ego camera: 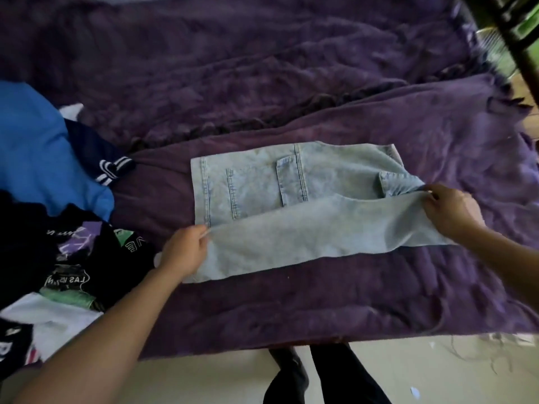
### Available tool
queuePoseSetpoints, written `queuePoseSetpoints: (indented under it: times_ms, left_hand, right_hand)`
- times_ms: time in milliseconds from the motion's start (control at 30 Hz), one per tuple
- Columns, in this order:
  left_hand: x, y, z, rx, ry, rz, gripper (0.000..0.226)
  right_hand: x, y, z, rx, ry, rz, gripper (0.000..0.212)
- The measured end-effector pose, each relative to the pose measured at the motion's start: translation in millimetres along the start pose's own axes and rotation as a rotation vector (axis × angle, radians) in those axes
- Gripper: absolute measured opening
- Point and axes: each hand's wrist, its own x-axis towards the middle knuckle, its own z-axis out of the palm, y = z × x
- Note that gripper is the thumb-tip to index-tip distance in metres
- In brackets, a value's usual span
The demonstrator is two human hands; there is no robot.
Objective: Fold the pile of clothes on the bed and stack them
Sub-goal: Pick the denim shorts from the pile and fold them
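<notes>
1. Where a purple blanket point(291, 310) covers the bed point(204, 349), a pale blue denim garment point(262, 185) lies flat near the middle, its stitched seams and pocket flaps facing up.
2. The near part of the garment is a long plain strip point(306, 237) that runs from lower left to upper right and overlaps the seamed part behind it.
3. The left hand point(186, 252) sits at the strip's left end, thumb and curled fingers pinching the cloth at the top corner, beside the garment's left hem.
4. The right hand point(449, 211) sits at the strip's right end, fingers curled and pinching the cloth's upper edge, just in front of a small pocket flap.
5. Both forearms reach in from the bottom of the view, and the strip is stretched between the 2 hands.
6. A pile of clothes point(52, 228) fills the left side of the bed, well apart from the denim:
   - a bright blue garment point(38, 147) at the back
   - a navy piece with white stripes point(108, 167) beside it
   - a black printed shirt point(75, 258) nearer
   - a white piece point(58, 325) at the near edge
7. Below the bed's edge, a pale floor point(423, 374) and the person's dark trouser legs point(320, 374) show.
</notes>
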Motion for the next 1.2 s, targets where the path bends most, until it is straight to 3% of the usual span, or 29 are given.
queuePoseSetpoints:
  times_ms: [100,267,367,433,500,600,700,800,900,967,1067,1200]
  left_hand:
    - [62,15,-30,0.070,0.111,-0.057,0.016]
    - [166,37,-31,0.137,0.200,-0.171,0.020]
    - [214,54,-13,0.189,0.406,-0.210,0.023]
    - [230,66,5,0.153,0.536,-0.199,0.030]
    - [227,78,33,0.165,0.468,-0.102,0.040]
    - [204,87,86,0.270,0.031,0.009,0.061]
    - [189,74,122,0.351,-0.258,-0.061,0.079]
    - [191,70,123,0.414,-0.305,-0.073,0.081]
    - [181,88,122,0.424,-0.256,0.022,0.074]
    - [160,107,129,0.380,-0.259,0.138,0.065]
    - [124,124,147,0.352,-0.328,0.181,0.056]
    - [105,120,146,0.361,-0.372,0.195,0.059]
  right_hand:
    - [74,-25,-7,0.021,0.047,-0.021,0.027]
    - [173,-46,22,0.000,-0.026,0.001,0.031]
    - [202,-42,47,-0.089,0.013,0.028,0.037]
    - [205,-40,63,-0.153,0.095,-0.091,0.047]
    - [191,-44,84,-0.182,0.105,-0.353,0.054]
    - [160,-36,122,-0.271,-0.078,-0.584,0.053]
    - [159,-6,133,-0.355,-0.204,-0.478,0.066]
    - [170,22,119,-0.326,-0.134,-0.343,0.072]
    - [169,43,94,-0.089,-0.112,0.053,0.078]
    - [161,51,81,0.026,-0.185,0.239,0.080]
    - [148,54,66,0.067,-0.376,0.374,0.070]
    - [143,40,27,0.416,-0.645,0.496,0.037]
